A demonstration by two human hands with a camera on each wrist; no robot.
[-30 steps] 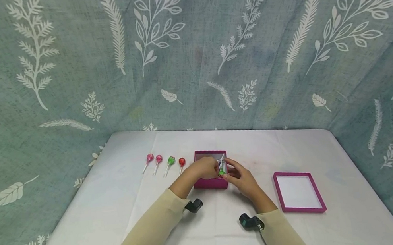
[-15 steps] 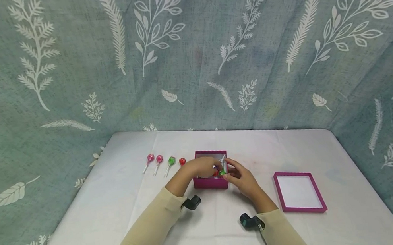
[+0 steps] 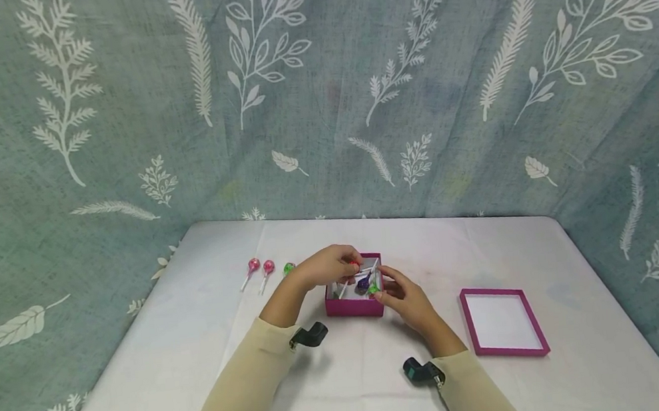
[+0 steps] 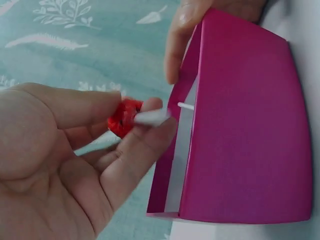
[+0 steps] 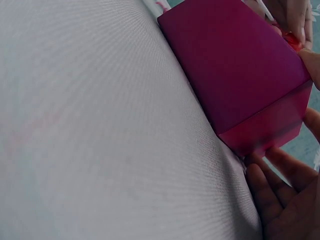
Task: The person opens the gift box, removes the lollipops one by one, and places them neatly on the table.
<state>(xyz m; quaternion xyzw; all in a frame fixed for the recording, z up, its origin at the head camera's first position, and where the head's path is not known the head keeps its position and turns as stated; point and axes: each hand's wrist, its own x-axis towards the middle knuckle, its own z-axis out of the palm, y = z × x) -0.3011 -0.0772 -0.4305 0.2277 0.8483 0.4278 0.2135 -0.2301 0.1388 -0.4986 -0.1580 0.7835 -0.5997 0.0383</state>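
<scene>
My left hand (image 3: 326,266) pinches a red-wrapped lollipop (image 4: 120,122) by its head, between thumb and fingers, over the back left of a magenta box (image 3: 354,307). Its white stick points towards the box in the left wrist view. Inside the open-topped box lie a purple lollipop (image 3: 363,284), a green lollipop (image 3: 373,289) at the right, and several white sticks. My right hand (image 3: 405,298) grips the box's right side, the thumb at the near rim and the other fingers along the outer wall, as the right wrist view shows.
Two pink lollipops (image 3: 268,266) lie on the white-covered table left of the box. A green lollipop (image 3: 289,267) beside them is partly hidden by my left forearm. The box's magenta-rimmed lid (image 3: 503,321) lies at the right, white inside up. A patterned curtain (image 3: 318,99) hangs behind.
My left hand has risen out of the box and moved back and left, with the red lollipop now visible in its fingers. The right hand stays on the box.
</scene>
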